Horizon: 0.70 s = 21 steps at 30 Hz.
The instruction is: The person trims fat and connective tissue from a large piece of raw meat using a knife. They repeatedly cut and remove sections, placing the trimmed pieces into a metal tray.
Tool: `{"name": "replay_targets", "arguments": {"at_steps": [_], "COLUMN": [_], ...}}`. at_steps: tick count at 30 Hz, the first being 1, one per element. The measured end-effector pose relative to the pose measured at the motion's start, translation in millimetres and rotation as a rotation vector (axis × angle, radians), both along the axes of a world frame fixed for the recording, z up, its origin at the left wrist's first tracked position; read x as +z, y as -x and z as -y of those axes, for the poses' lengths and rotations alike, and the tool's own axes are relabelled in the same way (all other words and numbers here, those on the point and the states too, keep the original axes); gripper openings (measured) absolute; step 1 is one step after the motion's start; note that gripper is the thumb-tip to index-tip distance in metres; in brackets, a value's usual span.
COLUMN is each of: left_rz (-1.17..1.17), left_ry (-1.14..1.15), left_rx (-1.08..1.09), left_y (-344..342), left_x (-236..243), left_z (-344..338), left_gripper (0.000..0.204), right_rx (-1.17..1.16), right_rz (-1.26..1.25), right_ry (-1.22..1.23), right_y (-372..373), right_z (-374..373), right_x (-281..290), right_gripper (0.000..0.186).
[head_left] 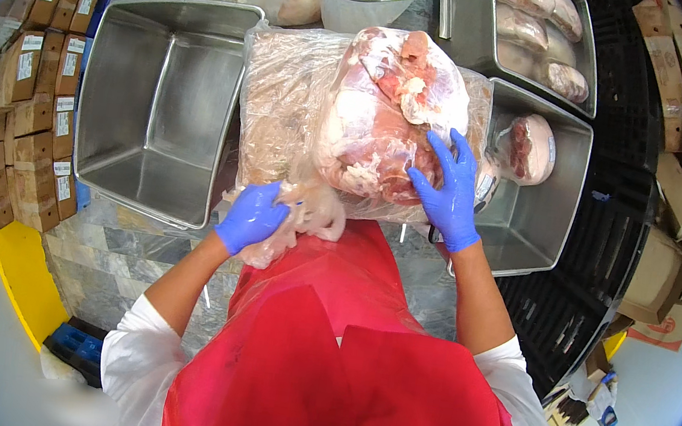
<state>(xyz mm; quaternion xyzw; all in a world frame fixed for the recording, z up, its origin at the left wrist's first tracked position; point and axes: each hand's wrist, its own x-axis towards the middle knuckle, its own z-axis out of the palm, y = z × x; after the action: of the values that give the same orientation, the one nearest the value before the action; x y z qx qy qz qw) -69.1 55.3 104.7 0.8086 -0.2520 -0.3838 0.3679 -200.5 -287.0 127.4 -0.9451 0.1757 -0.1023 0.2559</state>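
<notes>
A large raw cut of meat (367, 143), pink with white fat, lies in front of me on a cardboard box (281, 110) covered in clear plastic. My right hand (451, 197), in a blue glove, rests on the meat's right side with fingers spread. Crumpled clear plastic film (306, 213) bunches at the near left of the meat. My left hand (252, 217), also gloved in blue, is closed on that film at the box's near edge. The underside of the meat is hidden.
Left stands a bare metal tub (192, 99). Another metal tub (543, 214) at right holds a wrapped piece of meat (532, 150); behind it, a third tub (468, 23) holds several. A clear plastic bin (368, 10) stands beyond. Boxes (45, 105) are stacked far left; black crates (592, 272) flank the right.
</notes>
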Motion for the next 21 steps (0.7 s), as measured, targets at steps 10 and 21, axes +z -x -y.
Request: {"name": "replay_targets", "arguments": {"at_steps": [10, 21], "left_rz": [-0.061, 0.142], "left_ry": [-0.032, 0.177], "left_rx": [0.176, 0.244], "left_y": [-28, -34], "left_x": [55, -3], "left_z": [-51, -63], "left_gripper": [0.032, 0.032], "right_rx": [-0.004, 0.045], "right_rz": [-0.025, -0.013], "right_ry": [0.081, 0.157], "right_y": [-6, -17], "right_z": [-25, -45], "right_x": [11, 17], "right_gripper": [0.054, 0.053]}}
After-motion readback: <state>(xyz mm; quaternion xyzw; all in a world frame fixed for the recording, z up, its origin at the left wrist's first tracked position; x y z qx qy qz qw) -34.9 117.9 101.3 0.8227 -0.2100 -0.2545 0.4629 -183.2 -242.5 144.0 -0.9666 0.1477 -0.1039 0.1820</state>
